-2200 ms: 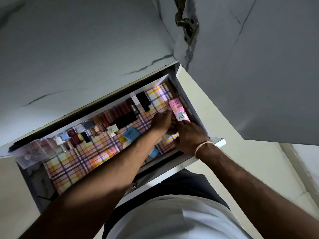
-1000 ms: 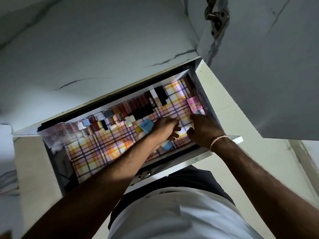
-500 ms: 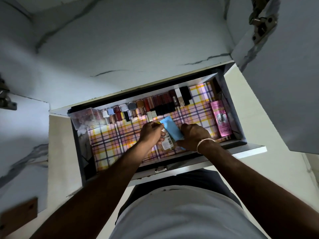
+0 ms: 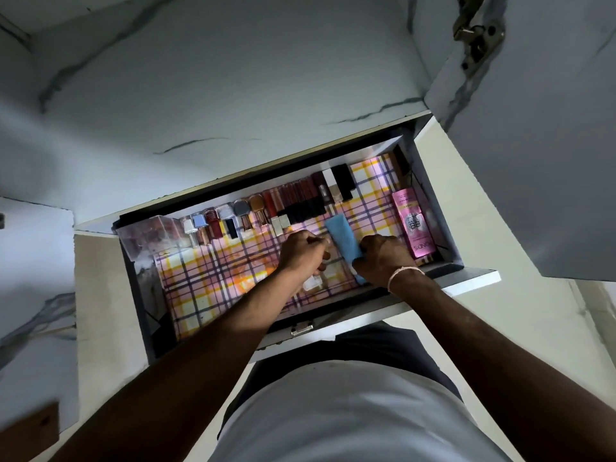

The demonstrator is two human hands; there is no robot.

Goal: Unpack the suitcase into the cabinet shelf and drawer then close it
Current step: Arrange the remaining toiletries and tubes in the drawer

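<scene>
the drawer stands pulled out below the person, its floor covered by a plaid liner in pink, yellow and purple. both hands are inside it, toward the right half. the right hand is curled round the near end of a blue tube, which lies slanted on the liner with its far end pointing toward the back row; a thin bracelet sits on that wrist. the left hand is just left of the tube, fingers bent inward over something small, but what it grips, if anything, cannot be told from here. a small pale bottle lies on the liner under the left wrist, partly hidden. a pink tube lies along the right wall of the drawer, apart from the right hand by a narrow gap. along the back wall runs a tight row of cosmetics: small bottles with pale and blue caps at the left, dark red tubes in the middle, black and white cases at the right. a clear box sits in the back left corner. a metal latch shows on the drawer's front edge. above, a marbled shelf spans the view, and an open door with a hinge hangs at the upper right. the suitcase is out of view.
</scene>
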